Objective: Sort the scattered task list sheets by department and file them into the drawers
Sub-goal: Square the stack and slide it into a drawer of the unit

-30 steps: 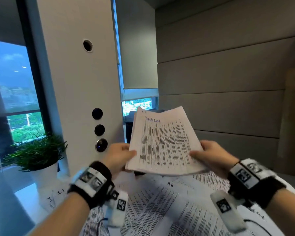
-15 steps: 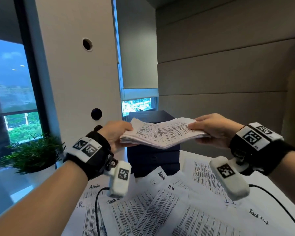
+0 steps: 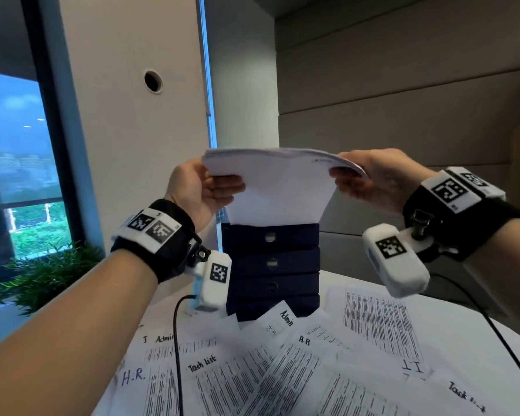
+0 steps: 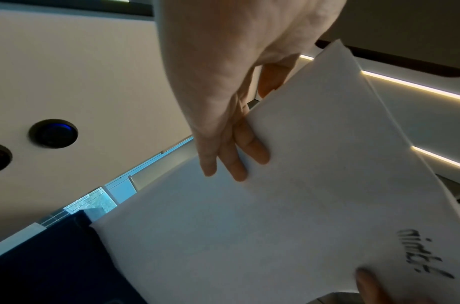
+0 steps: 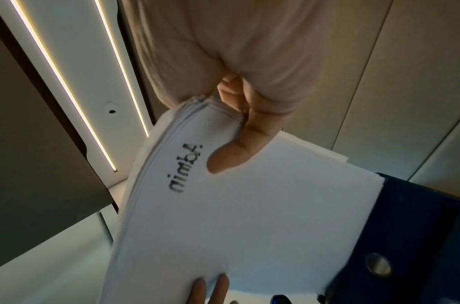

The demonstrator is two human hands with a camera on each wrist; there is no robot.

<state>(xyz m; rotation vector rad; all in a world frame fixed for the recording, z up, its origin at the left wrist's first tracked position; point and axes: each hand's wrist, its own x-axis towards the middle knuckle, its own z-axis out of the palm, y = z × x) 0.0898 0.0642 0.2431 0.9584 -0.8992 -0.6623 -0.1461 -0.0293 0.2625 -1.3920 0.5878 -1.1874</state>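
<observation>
**Around the desk**

Potted plant [image 3: 47, 273] low at left, beside a window [image 3: 15, 163] giving onto blue sky, buildings and green trees. White pillar [image 3: 126, 121] with a dark round hole [image 3: 152, 81]; dark round buttons [image 4: 53, 133] on it, one glowing blue. Roller blind [image 3: 240, 70] behind. Padded beige wall panels [image 3: 403, 94] at right. Lit ceiling strips [image 5: 59, 82] overhead.

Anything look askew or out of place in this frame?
The white sheets labelled Admin, H.R. and IT lie fanned and overlapping on the white table, some against the dark blue drawer unit. The held paper stack sags between both hands.
</observation>
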